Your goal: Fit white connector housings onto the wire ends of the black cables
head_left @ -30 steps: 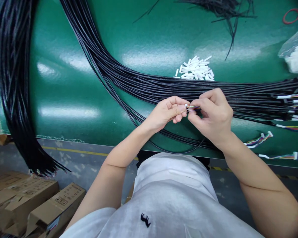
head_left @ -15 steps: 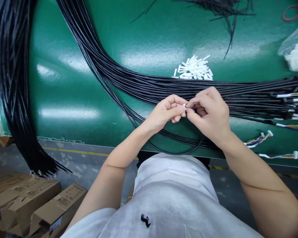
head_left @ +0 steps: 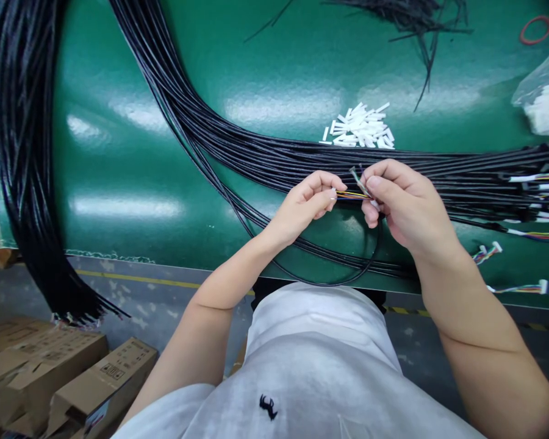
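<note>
My left hand [head_left: 308, 204] pinches a small white connector [head_left: 333, 194], mostly covered by the fingertips. Thin coloured wires [head_left: 351, 196], yellow and orange among them, run from it to my right hand [head_left: 396, 198]. That hand is closed on the wires near the end of a black cable [head_left: 376, 244], which loops down toward the table edge. A few loose wire ends [head_left: 357, 177] stick up beside the right thumb. Behind both hands lies a thick bundle of black cables [head_left: 265, 152].
Small white connector housings [head_left: 362, 127] lie heaped beyond the bundle. Finished-looking cable ends with white plugs [head_left: 542, 286] rest at right. Another black bundle [head_left: 25, 152] hangs over the left edge. A plastic bag [head_left: 542, 91], a red ring [head_left: 535, 30] and cardboard boxes [head_left: 103, 378] are around.
My right hand has drawn back to the right from the connector and turned, showing more wire between the hands. Loose wire ends now show by its thumb. My left hand still holds the connector.
</note>
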`<state>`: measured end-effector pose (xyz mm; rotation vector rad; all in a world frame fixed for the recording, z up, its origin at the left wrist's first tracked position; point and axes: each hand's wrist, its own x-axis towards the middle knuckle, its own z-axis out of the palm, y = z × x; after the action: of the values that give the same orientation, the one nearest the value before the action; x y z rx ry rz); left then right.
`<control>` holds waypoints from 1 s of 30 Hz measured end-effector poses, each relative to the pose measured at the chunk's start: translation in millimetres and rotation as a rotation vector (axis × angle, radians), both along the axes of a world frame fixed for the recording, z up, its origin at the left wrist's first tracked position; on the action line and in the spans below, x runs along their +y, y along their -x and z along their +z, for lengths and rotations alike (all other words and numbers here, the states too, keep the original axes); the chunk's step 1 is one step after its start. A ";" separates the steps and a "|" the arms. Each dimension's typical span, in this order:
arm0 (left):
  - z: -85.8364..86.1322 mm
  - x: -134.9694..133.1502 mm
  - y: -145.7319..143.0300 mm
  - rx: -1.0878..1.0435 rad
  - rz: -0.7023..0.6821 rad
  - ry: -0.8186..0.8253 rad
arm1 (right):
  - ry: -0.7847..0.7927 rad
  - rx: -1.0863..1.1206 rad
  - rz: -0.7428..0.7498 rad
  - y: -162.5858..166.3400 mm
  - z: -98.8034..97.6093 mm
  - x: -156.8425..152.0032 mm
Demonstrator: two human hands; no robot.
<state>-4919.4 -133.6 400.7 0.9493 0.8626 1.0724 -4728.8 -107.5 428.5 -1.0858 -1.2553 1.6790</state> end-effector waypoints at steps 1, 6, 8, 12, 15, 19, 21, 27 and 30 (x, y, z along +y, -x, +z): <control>0.5 0.0 0.1 0.002 0.001 -0.001 | 0.025 0.027 -0.005 0.8 1.7 0.7; 4.8 -0.5 -0.3 0.016 0.013 0.011 | 0.049 0.052 -0.014 2.1 6.3 1.7; 5.3 -0.6 -1.2 0.012 0.016 0.017 | 0.050 0.044 -0.013 1.5 6.4 1.6; 2.8 -0.9 -2.2 0.038 0.007 -0.029 | 0.102 -0.026 0.116 -1.7 6.5 1.5; 2.4 -1.8 -1.4 0.092 0.002 -0.140 | 0.159 -0.073 0.221 -4.1 9.2 1.6; 2.5 -3.4 -0.6 0.141 -0.016 -0.294 | 0.207 -0.131 0.305 -6.0 14.7 1.5; 0.7 -3.9 -1.1 0.168 -0.016 -0.335 | 0.201 -0.161 0.335 -6.1 14.9 1.2; -3.8 -2.0 -3.9 0.150 0.083 -0.291 | -0.373 -0.333 0.166 -0.3 3.5 -3.0; -2.8 -1.3 -4.1 0.149 0.085 -0.270 | -0.560 -0.430 0.057 1.5 -1.0 -5.7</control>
<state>-4915.3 -134.8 397.9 1.2398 0.9004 1.2232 -4730.3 -113.2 427.5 -1.0848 -1.8986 1.0432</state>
